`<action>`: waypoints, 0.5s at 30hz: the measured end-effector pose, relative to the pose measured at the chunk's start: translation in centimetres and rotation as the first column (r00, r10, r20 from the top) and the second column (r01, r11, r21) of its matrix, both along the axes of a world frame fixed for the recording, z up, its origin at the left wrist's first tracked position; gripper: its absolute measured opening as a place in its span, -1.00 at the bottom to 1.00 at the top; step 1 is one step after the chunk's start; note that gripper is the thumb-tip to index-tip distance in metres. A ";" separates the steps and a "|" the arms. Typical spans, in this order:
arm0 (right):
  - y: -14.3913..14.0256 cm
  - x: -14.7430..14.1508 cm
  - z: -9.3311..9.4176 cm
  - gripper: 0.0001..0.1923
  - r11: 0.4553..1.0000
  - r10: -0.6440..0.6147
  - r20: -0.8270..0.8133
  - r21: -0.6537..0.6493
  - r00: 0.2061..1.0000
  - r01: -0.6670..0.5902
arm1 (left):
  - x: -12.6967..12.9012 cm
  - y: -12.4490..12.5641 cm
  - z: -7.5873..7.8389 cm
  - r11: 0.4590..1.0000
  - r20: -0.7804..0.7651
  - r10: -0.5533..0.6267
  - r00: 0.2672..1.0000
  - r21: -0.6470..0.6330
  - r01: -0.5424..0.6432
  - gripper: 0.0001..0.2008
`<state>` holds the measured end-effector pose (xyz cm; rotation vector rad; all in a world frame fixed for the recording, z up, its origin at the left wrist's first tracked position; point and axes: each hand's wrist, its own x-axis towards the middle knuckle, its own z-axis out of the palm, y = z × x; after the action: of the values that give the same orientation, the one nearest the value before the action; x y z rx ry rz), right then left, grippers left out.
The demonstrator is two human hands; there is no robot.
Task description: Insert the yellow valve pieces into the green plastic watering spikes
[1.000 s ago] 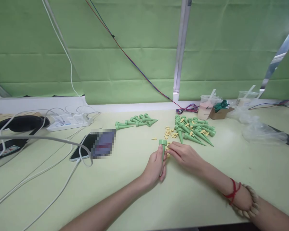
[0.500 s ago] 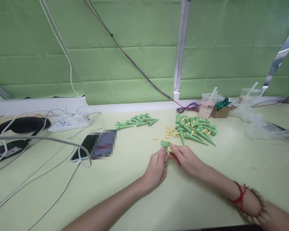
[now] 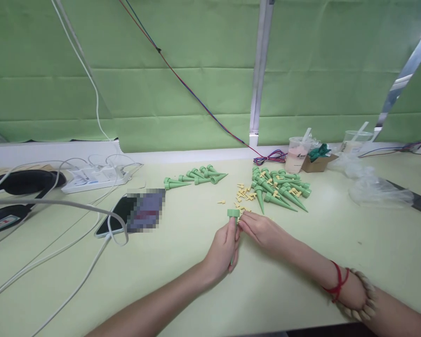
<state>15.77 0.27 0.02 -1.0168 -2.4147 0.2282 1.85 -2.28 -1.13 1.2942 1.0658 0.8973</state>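
Observation:
My left hand [image 3: 222, 245] is wrapped round a green plant watering spike [image 3: 233, 213], whose wide cap points up above my thumb. The spike's tip pokes out below my fingers. Closed in a pinch against the side of the spike, my right hand [image 3: 263, 229] holds a small yellow valve, mostly covered by the fingertips. Just beyond my hands lie several loose yellow valves [image 3: 243, 193], with a single valve [image 3: 221, 202] apart to the left. A heap of green spikes [image 3: 282, 189] with yellow valves among them is on the right. More green spikes [image 3: 196, 175] lie further left.
A phone [image 3: 117, 213] and a blurred-out item [image 3: 145, 211] lie to the left, near white cables, a power strip [image 3: 94, 179] and black headphones [image 3: 28, 181]. At the back right stand a pink drink cup [image 3: 296, 157], a small cardboard box [image 3: 317, 163] and crumpled clear plastic [image 3: 372, 187].
Both hands have shifted slightly left and closer together at the spike. The right fingertips now press the yellow valve against its side. The camera view has turned a little right.

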 end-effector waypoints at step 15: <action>-1.1 -1.2 0.7 -0.46 0.546 -0.108 -0.671 -0.656 0.733 -0.521 | -1.3 0.8 0.3 0.953 -0.207 0.057 0.977 0.302 0.008 -0.57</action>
<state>14.60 -0.85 0.72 -0.7261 -1.6815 1.6659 0.51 -1.52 -0.84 1.6653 1.1430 0.9838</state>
